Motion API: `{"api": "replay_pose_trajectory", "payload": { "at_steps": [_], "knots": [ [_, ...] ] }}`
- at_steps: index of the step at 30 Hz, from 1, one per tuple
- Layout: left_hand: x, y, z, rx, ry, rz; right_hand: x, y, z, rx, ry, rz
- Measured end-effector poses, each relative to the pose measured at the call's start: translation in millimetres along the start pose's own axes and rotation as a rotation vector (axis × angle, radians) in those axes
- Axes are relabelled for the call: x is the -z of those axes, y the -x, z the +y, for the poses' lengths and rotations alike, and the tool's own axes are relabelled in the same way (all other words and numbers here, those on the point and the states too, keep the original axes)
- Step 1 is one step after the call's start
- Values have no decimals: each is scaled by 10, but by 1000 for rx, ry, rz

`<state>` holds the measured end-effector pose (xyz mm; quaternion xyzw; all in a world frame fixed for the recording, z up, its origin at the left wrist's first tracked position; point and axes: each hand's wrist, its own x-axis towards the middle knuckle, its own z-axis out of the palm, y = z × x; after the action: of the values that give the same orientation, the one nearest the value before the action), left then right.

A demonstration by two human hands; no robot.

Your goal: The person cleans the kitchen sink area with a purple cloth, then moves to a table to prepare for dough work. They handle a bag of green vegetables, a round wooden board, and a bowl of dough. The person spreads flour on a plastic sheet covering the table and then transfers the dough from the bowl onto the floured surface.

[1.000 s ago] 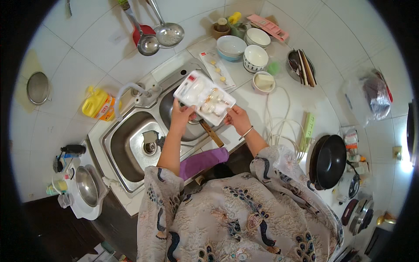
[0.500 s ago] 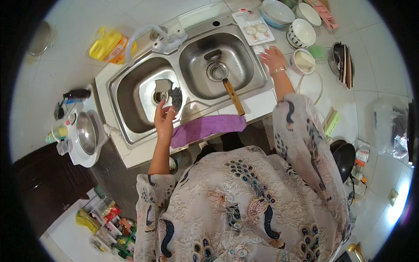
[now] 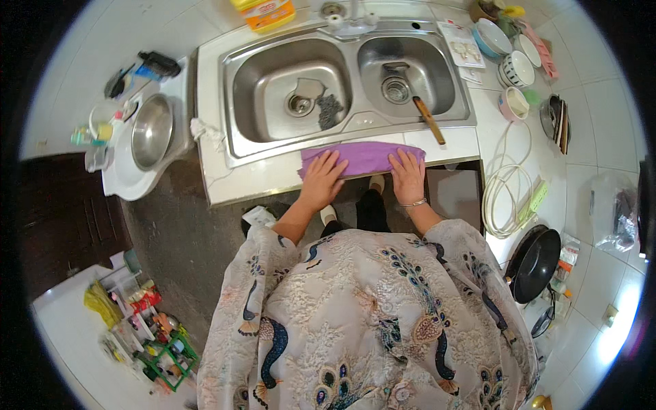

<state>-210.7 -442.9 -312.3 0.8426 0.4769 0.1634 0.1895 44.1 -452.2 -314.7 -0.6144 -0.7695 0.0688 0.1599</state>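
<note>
A folded purple cloth lies along the counter's front edge, below the double sink. My left hand rests flat on its left part, fingers spread. On the cloth's right end lies my right hand, also flat with fingers apart. Neither hand grips anything. In the left basin, a dark grey mesh scrubber and a flat pale grey piece sit beside the drain. A tool with a wooden handle leans out of the right basin over the front rim; its kind is unclear.
Behind the sink stand a faucet and a yellow jug. Bowls, a pink cup, a coiled white cable and a black pan line the right counter. A steel basin is at left.
Both hands have come down onto the purple cloth, the left from over the left basin, the right from the counter at right. The view has shifted.
</note>
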Motion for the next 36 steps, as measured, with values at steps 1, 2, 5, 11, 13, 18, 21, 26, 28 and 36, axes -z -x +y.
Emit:
{"api": "replay_pose_trajectory", "payload": {
  "at_steps": [1, 2, 5, 11, 13, 18, 21, 26, 28, 36],
  "knots": [
    [52, 200, -147, -15, -12, 2, -47, 46, -44, 66, -48, -2],
    [103, 393, -277, -30, -23, 4, -89, 88, -103, 132, -95, -5],
    [260, 807, -606, -46, 132, 92, -120, 40, -466, 149, -168, -28],
    [1084, 573, -740, 415, 806, -48, 397, -596, -865, -55, -568, -399],
    [1214, 424, -875, 504, 827, -83, 398, -788, -778, -139, -458, -303],
    [853, 243, -900, 523, 750, 332, 237, -895, -869, -515, -1101, -259],
    [651, 180, -766, 784, 1630, 214, -80, -845, -1145, -736, -1873, -590],
    [274, 170, -963, 933, 2033, 237, -662, -798, -1023, -964, -1942, -430],
    [339, 97, -1038, 966, 2006, 215, -678, -890, -1011, -981, -1880, -435],
    [513, 635, -725, 301, -134, 238, -369, -423, -1027, 189, 46, -133]
  ]
}}
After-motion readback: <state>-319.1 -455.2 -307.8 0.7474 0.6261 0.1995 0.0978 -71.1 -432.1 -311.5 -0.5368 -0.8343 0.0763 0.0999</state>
